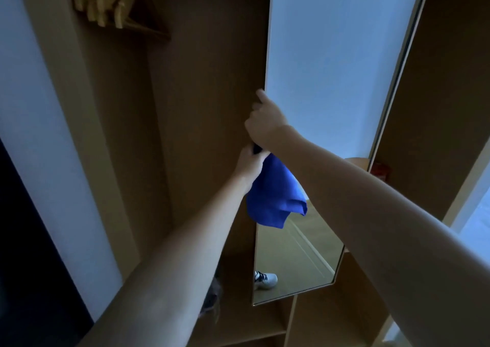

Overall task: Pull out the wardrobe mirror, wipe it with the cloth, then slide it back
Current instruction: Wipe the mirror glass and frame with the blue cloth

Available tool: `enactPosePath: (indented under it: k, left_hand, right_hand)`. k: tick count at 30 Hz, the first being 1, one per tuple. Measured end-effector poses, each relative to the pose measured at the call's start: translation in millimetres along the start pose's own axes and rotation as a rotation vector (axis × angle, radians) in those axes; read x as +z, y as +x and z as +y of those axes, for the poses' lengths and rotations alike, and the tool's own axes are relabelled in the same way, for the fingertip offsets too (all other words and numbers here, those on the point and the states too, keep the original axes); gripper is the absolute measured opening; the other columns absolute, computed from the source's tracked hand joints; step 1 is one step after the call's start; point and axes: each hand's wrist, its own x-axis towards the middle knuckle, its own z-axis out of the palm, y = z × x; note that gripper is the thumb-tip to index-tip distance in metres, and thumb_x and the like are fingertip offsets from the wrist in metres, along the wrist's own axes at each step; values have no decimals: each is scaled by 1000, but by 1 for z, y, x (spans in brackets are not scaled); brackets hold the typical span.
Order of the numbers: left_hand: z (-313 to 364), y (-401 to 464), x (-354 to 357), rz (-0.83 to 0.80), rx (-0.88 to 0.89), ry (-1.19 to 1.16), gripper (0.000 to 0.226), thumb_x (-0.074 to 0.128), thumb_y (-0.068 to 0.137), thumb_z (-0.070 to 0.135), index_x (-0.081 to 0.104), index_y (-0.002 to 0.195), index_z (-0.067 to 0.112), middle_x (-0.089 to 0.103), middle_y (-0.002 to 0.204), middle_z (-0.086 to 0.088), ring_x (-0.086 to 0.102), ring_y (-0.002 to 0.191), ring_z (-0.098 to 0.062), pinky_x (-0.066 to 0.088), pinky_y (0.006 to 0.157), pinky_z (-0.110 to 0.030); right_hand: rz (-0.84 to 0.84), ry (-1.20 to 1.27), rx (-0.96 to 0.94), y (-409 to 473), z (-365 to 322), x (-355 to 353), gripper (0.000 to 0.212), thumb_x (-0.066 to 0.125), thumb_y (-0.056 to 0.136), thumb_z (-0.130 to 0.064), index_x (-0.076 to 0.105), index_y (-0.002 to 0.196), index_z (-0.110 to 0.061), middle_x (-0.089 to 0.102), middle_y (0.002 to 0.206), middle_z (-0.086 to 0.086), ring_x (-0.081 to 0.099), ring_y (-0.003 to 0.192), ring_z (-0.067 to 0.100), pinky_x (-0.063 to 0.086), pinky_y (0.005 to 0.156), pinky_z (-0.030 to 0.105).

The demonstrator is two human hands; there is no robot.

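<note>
One tall narrow mirror (331, 81), upright, stands out from the wooden wardrobe (201, 81), its left edge facing the open hanging bay. The glass reflects pale wall, wood floor and one white sneaker (265, 279) near the bottom. Right hand (265, 119) is on the mirror's left edge, fingers curled round it, index finger pointing up along the edge. Left hand (249, 165) is just below it, at the same edge, fist closed on one blue cloth (274, 195); the cloth hangs down over the lower part of the glass. Can't tell whether the left hand also touches the mirror. Both bare forearms reach in from below. Wooden hangers (111, 1), roughly four or five, bunched at top left of the bay. One red object (380, 171), blurry, right of the mirror. Shelf compartments (265, 330) below.
</note>
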Motion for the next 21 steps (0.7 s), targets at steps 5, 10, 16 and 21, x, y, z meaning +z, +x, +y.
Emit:
enactPosePath:
  k: [5, 10, 16, 21]
  left_hand:
    - [-55, -11, 10, 41, -15, 7, 15, 57, 101, 34, 55, 115, 31, 61, 104, 19, 59, 109, -8, 44, 98, -26]
    - [-65, -17, 3, -9, -146, 23, 21, 63, 97, 37, 62, 113, 24, 67, 107, 5, 62, 111, -20, 46, 102, -36]
    - [-34, -2, -5, -55, -145, 43, 14, 69, 94, 25, 65, 104, 17, 68, 103, -2, 64, 106, -24, 49, 92, -34]
    - [-18, 2, 7, 62, -33, -87, 27, 58, 98, 14, 60, 124, 15, 64, 106, 5, 56, 93, -8, 42, 74, -19]
  right_hand:
    - [-12, 16, 16, 2, -4, 2, 25, 46, 99, -27, 68, 110, -29, 69, 110, -6, 52, 118, 21, 1, 120, 48]
    - [-50, -10, 34, 2, -8, -1, 22, 50, 97, -30, 68, 110, -30, 69, 109, -7, 53, 119, 20, 0, 120, 51]
    - [-16, 19, 35, -2, -9, 0, 25, 47, 98, -24, 70, 105, -28, 71, 102, -6, 55, 113, 21, 0, 120, 51]
    - [-20, -11, 31, 1, -10, 3, 25, 46, 98, -29, 69, 108, -27, 70, 106, -5, 54, 116, 22, 1, 120, 51]
